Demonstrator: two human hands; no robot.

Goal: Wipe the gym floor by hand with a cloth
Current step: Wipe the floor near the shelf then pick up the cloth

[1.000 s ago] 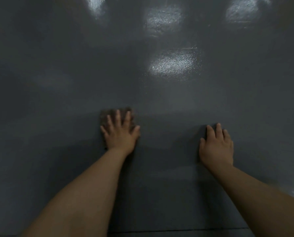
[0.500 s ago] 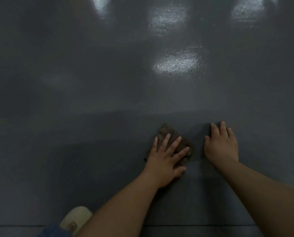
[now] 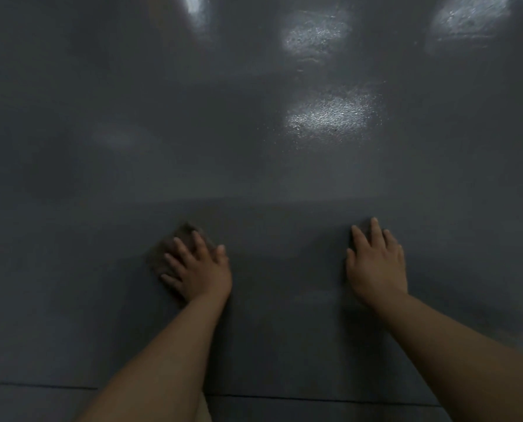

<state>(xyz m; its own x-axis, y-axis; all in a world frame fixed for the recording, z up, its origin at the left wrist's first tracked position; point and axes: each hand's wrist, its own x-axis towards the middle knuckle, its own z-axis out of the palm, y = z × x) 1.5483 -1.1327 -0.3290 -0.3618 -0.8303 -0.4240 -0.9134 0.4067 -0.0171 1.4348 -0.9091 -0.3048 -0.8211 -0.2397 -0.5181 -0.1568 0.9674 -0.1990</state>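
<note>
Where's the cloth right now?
In the head view, the cloth lies flat on the floor under the left hand, left of the right hand.

Indoor hall with a coated sports-type floor

A wide, bare, dark grey glossy floor [image 3: 254, 166] mirrors overhead light patches [image 3: 330, 117]; a thin seam [image 3: 315, 399] crosses it near the bottom.

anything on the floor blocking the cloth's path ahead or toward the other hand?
Nothing visible does. The left hand presses flat on the cloth; the right hand rests flat on the floor, apart from it. Bare grey floor lies between and ahead, showing only light reflections.
</note>
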